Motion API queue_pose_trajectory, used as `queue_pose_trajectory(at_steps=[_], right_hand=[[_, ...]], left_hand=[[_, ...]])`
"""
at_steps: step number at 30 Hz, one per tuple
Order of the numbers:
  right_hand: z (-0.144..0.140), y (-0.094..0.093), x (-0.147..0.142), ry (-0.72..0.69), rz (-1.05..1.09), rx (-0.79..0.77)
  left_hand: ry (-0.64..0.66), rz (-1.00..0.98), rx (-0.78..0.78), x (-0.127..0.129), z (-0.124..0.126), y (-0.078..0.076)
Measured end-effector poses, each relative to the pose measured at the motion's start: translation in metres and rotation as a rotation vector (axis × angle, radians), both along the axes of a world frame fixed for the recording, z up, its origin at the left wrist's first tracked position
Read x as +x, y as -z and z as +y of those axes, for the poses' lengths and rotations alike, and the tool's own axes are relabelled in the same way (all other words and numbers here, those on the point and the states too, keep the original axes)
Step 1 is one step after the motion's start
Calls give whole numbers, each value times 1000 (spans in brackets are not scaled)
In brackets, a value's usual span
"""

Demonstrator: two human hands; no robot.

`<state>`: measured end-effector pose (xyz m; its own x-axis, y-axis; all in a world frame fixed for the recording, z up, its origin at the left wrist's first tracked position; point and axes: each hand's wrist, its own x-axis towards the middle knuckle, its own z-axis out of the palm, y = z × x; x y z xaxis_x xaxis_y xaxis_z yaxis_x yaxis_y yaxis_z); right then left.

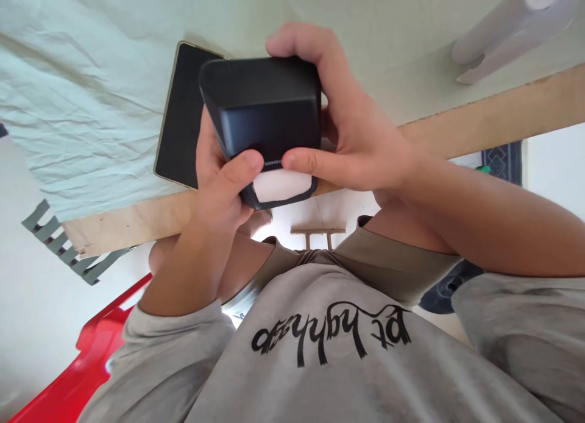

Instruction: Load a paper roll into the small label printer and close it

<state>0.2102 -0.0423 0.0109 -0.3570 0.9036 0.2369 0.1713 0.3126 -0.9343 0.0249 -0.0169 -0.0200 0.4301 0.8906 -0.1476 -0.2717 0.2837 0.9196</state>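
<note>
The black box (pixel 262 115) at frame centre half hides a phone (pixel 180 121); left hand (pixel 219 185) and right hand (pixel 351 130) both grip it, thumbs on its near edge.

The black box (pixel 265 106) is matte with rounded corners, and a white insert shows at its open near end beside small pale lettering. It is held tilted in the air above the table edge, gripped on both sides.
</note>
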Motion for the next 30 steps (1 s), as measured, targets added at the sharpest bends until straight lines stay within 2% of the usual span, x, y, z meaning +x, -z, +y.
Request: queue_pose_trajectory(at_steps=[2, 4, 8, 12, 17, 21, 26, 30], right_hand=[[-2, 2, -1, 6, 29, -7], [-2, 5, -1, 15, 46, -30], [-2, 11, 0, 36, 58, -65], [-5, 7, 4, 76, -33, -91], [-10, -3, 9, 176, -177, 24], [-10, -2, 9, 140, -160, 63], [-10, 4, 7, 85, -144, -39], [-11, 1, 7, 96, -114, -67]], left_hand=[[-61, -8, 84, -1, -1, 2], [-49, -31, 100, -2, -1, 4], [16, -84, 39, -1, -1, 2], [-18, -172, -40, 4, -1, -8], [-59, -111, -113, 2, -1, -9], [-149, -56, -76, 2, 0, -6], [-129, -124, -54, 4, -1, -11], [-134, -146, -72, 3, -1, -11]])
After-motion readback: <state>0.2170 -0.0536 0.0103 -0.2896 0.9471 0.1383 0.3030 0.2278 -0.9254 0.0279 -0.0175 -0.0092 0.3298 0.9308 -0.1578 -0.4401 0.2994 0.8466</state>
